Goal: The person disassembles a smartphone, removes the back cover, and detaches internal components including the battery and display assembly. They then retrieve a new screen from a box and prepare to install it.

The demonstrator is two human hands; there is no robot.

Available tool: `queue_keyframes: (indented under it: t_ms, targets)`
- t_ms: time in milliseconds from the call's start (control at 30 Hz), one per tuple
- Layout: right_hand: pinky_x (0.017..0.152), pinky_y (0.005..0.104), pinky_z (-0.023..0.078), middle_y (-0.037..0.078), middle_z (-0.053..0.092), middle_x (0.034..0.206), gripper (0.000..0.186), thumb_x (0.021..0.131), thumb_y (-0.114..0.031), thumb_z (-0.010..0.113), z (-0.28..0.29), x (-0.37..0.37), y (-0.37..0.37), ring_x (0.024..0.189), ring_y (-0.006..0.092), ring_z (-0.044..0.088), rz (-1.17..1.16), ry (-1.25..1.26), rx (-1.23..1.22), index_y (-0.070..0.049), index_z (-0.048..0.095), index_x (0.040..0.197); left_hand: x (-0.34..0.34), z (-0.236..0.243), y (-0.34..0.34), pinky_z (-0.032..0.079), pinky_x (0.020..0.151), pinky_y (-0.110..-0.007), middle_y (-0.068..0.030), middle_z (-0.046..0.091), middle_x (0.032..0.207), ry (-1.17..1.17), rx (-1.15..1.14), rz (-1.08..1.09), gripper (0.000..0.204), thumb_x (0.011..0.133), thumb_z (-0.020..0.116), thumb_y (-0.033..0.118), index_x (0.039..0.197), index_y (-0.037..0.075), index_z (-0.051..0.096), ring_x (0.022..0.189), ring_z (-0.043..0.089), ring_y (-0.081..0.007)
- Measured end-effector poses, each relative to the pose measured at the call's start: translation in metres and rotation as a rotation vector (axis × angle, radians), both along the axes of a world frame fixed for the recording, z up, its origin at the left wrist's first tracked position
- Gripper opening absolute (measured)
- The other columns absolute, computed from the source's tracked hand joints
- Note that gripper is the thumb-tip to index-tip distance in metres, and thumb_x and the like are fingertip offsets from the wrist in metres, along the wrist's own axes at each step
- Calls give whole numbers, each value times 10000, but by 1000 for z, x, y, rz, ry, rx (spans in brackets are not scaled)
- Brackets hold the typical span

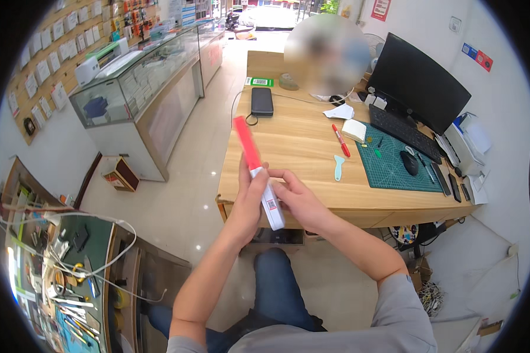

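A slim white box (275,216) with a small printed code label is held up on a slant over the near edge of the wooden desk. From its far end rises a long, flat red piece (247,141); whether that is a lid or an inner part I cannot tell. My left hand (248,197) is wrapped round the box from the left, near where red meets white. On the other side, the bent fingers of my right hand (297,197) close against the box's right edge, their tips partly hidden.
The desk (303,147) holds a black pouch (262,102), a red marker (341,140), a pale green scraper (338,167), a green cutting mat (388,170) with a mouse (409,163), a keyboard (403,132) and a monitor (421,82). A tool-covered bench (97,235) stands left; a person (324,53) sits across.
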State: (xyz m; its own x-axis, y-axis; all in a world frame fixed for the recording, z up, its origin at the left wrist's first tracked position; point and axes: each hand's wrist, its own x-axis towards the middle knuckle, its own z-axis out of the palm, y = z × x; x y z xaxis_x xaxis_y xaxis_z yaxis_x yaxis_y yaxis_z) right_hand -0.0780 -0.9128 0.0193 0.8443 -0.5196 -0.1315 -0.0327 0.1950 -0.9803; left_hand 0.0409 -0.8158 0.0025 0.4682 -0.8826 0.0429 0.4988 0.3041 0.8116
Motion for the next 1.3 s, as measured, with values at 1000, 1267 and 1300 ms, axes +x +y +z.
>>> queue_keyframes:
  t_ms: [1000,1267,1300]
  targets:
    - [981,406,582,173,664,1225,431,965,-101,647,-15,-10,-126,1104,271,681,162,-98,166,84,544,1339,51,35,-107,464,1059,-442,-321,360,1468,-1155,693,-265,1330,720,869,504,1618,-18,39,1329,476,-387]
    - [959,391,582,183,651,1270,444,964,-60,625,-22,-13,-128,1126,269,672,-2,-108,140,97,535,1369,71,46,-107,546,916,-338,-103,670,1170,-329,419,-356,478,932,587,183,1376,32,499,1017,668,-189]
    - [956,379,585,162,659,1261,432,970,-58,620,-22,-15,-130,1113,249,679,-57,-67,77,83,542,1371,78,50,-104,552,899,-334,-85,689,1125,-176,441,-391,368,960,531,180,1295,32,566,985,675,-168]
